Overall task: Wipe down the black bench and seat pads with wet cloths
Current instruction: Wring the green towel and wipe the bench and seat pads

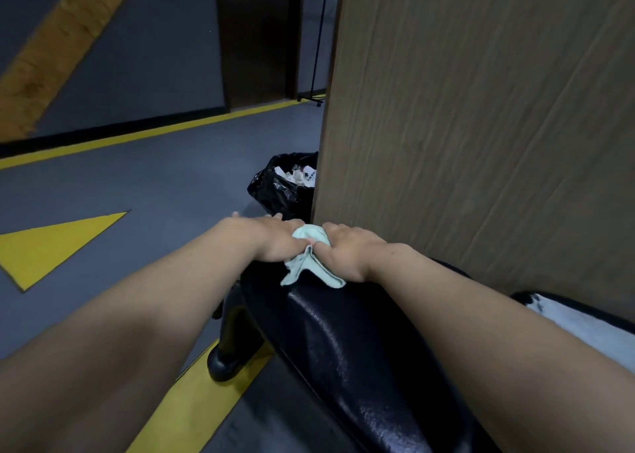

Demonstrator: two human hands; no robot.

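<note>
Progress looks partial, judged from where the hands sit. Both work a crumpled mint-green cloth [311, 263] on the far end of the black bench pad [343, 349], so this pad is in mid-wipe. The near stretch of the pad shines, but I cannot tell whether that is moisture or just its glossy cover, so how much of it is done stays uncertain. To the right of the bench pad, a second dark pad [536, 299] shows at the frame edge with a pale patch on it, too cut off to identify. No hand is on it, and it probably remains to be done. The left hand [275, 237] lies released, its fingers stretched flat toward the pad's far end and its thumb side pressing the cloth's left edge. The right hand [347, 249] curls over the bunched top of the cloth and grasps it, while a loose tail trails back toward the person. The bench pad's long axis runs from the near right away to the far end, alongside the wood-grain panel [481, 126] on its right. That far end points at a black trash bag [275, 191] standing just beyond it. A black leg [233, 346] drops from the pad's left edge to the grey floor [137, 184].
</note>
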